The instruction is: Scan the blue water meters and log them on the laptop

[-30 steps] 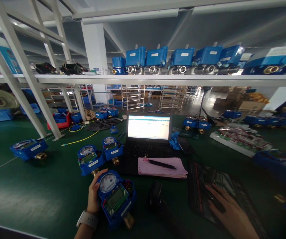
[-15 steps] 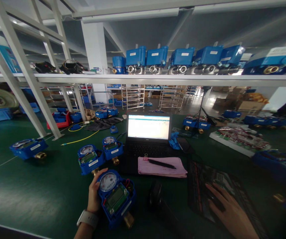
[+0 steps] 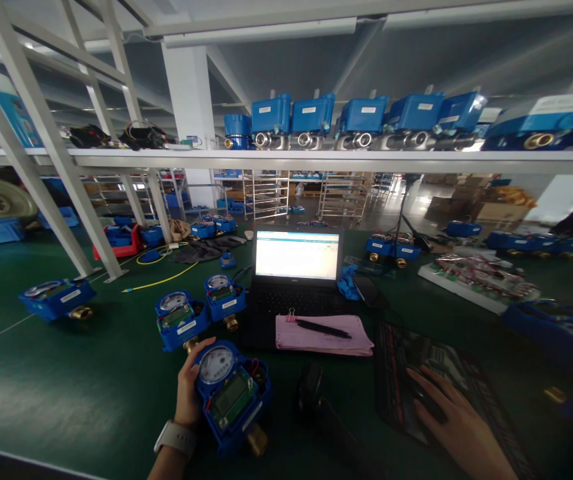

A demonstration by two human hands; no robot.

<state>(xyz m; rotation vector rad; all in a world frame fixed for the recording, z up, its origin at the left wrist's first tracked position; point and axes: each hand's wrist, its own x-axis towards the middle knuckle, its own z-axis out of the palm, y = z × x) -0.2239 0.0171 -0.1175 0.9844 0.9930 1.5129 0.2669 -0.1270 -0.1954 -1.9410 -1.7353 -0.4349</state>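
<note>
My left hand (image 3: 189, 387) grips the left side of a blue water meter (image 3: 234, 397), which has a round dial, a small display on a green circuit board and a brass fitting. Most of those fingers are hidden behind the meter's body. Over a black computer mouse (image 3: 430, 402) lies my right hand (image 3: 454, 420), its fingers resting around it on a dark patterned mouse pad (image 3: 391, 373). Between the hands is a black handheld scanner (image 3: 311, 393). Behind the held meter stand two similar meters (image 3: 179, 320). A laptop (image 3: 296, 257) with a lit screen faces me.
A pink paper pad (image 3: 324, 337) with a pen and binder clip lies before the laptop. Another meter (image 3: 56, 298) sits at the left. A white tray of wired parts (image 3: 481, 283) is at the right. Overhead, a shelf (image 3: 286, 159) carries several blue-boxed valves.
My right hand and the mouse have shifted very slightly to the left. The left hand and its water meter stay in place.
</note>
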